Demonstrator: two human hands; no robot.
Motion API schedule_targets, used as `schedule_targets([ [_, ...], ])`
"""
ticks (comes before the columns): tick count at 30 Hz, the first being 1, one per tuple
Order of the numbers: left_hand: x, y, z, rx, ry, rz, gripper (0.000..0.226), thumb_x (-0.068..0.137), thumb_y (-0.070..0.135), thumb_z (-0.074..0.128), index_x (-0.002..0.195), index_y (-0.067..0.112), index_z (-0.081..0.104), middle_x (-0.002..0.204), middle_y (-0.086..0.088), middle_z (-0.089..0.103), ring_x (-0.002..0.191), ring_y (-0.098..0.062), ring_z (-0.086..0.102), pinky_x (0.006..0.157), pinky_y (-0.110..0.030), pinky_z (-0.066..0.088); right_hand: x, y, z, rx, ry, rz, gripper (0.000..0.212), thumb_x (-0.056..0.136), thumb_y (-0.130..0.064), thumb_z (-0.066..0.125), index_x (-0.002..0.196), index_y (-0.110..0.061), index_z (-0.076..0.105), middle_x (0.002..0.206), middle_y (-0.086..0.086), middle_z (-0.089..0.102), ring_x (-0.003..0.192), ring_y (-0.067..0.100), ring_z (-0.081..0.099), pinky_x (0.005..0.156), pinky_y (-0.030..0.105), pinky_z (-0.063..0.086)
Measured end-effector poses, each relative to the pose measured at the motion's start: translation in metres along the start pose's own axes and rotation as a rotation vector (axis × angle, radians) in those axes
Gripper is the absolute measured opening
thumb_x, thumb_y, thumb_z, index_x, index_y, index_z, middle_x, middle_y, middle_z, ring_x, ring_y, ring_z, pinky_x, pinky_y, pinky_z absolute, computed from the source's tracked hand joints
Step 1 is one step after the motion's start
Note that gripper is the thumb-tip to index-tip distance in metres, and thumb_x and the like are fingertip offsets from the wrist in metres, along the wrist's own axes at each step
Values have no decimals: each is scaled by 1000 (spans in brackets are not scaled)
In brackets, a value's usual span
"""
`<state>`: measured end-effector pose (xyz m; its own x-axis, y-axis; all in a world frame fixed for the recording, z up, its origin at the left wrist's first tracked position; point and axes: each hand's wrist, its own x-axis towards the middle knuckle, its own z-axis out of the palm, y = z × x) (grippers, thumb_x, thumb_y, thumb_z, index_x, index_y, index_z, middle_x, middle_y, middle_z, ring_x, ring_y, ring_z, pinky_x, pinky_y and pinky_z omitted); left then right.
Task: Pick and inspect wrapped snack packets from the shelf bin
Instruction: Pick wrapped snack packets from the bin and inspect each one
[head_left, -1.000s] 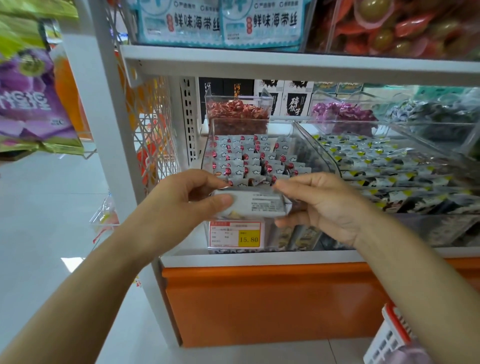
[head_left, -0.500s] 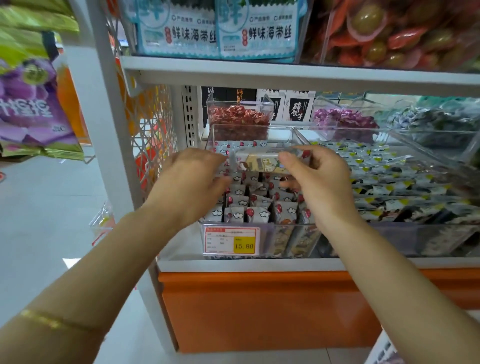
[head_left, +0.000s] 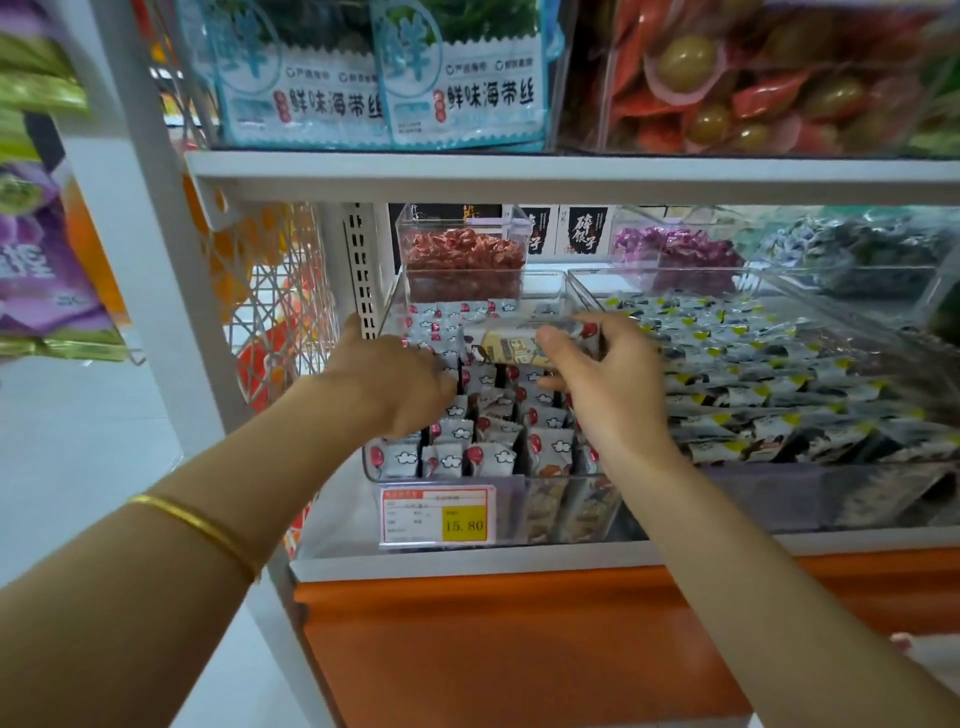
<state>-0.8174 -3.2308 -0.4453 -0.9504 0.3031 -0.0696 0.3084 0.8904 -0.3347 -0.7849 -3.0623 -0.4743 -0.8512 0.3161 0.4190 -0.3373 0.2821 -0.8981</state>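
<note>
Right hand (head_left: 608, 384) has one packet (head_left: 511, 347) pinched between thumb and fingers, lying flat just above the clear bin (head_left: 511, 506), over its far half. Left hand (head_left: 400, 387) is down in the same bin on the left side, fingers curled in among the rows of white packets (head_left: 488, 457) with red balloons. Its fingertips are buried, so I can't tell whether they've caught one. One gold bangle (head_left: 202, 530) on that wrist. One price tag (head_left: 436, 514) on the bin's near face reads 15.80. One larger bin (head_left: 779, 493) sits to the right, with three small tubs (head_left: 457, 215) far behind. The held packet's print is blurred, and the binned packets overlap too much to count.
</note>
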Motion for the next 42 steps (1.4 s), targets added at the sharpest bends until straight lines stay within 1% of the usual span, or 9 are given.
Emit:
schedule_targets([
  [5, -24, 3, 11, -67, 100, -15, 56, 96, 40, 11, 135, 14, 40, 135, -10, 49, 132, -23, 35, 113, -56, 7, 4, -8, 11, -46, -34, -97, 13, 87, -22, 65, 95, -17, 56, 83, 4, 59, 79, 30, 66, 76, 46, 54],
  [7, -32, 6, 16, -56, 131, -11, 58, 94, 39, 8, 136, 12, 39, 134, -9, 49, 132, -23, 34, 114, -56, 7, 12, -12, 22, -72, -57, -161, 14, 86, -18, 66, 93, -12, 56, 79, 3, 56, 79, 31, 64, 76, 44, 53],
  [11, -39, 10, 22, -15, 190, -18, 57, 95, 38, 8, 134, 11, 40, 132, -7, 50, 131, -23, 34, 113, -58, 5, 34, -15, 54, -288, -173, -290, 19, 85, -20, 67, 95, -8, 56, 78, -3, 54, 67, 6, 49, 57, 7, 38],
  [19, -57, 6, 46, -300, 500, -102, 66, 90, 46, 11, 149, 15, 12, 158, -5, 8, 145, -19, -2, 114, -49, -3, 58, -14, 92, -560, -502, -444, 28, 80, -27, 72, 100, -10, 61, 99, 4, 63, 85, 14, 53, 75, 32, 45],
  [26, -59, -7, 57, -556, 413, -149, 69, 94, 52, 18, 149, 19, -6, 159, 1, -2, 144, -14, -9, 115, -44, -6, 56, 3, 99, -1054, -816, -437, 29, 96, -32, 40, 100, -18, 65, 98, 3, 56, 117, 25, 40, 97, 44, 33],
  [29, -58, -8, 57, -618, 397, -133, 69, 94, 52, 20, 150, 19, -4, 159, 1, 1, 144, -14, -6, 115, -42, -2, 68, -1, 102, -965, -775, -319, 33, 94, -34, 40, 92, -13, 65, 119, 12, 55, 116, 29, 43, 98, 45, 35],
  [32, -57, -10, 56, -665, 360, -117, 69, 94, 53, 21, 150, 21, -5, 158, 0, 3, 144, -14, -5, 115, -42, 0, 78, -6, 104, -757, -661, -290, 36, 96, -23, 41, 98, 0, 69, 115, 16, 64, 110, 28, 55, 99, 39, 37],
  [39, -57, -11, 54, -744, 340, -87, 71, 93, 53, 25, 149, 21, -4, 157, -1, 11, 143, -16, 3, 114, -42, 9, 86, 5, 125, -1007, -567, -417, 13, 85, -29, 64, 90, -19, 70, 107, 2, 63, 113, 24, 46, 92, 38, 39],
  [42, -58, -10, 53, -766, 339, -80, 71, 93, 52, 26, 149, 21, -4, 156, -2, 12, 142, -17, 4, 114, -41, 9, 84, 2, 126, -880, -538, -420, 4, 82, -23, 68, 80, -23, 65, 95, -4, 62, 106, 18, 48, 90, 36, 41],
])
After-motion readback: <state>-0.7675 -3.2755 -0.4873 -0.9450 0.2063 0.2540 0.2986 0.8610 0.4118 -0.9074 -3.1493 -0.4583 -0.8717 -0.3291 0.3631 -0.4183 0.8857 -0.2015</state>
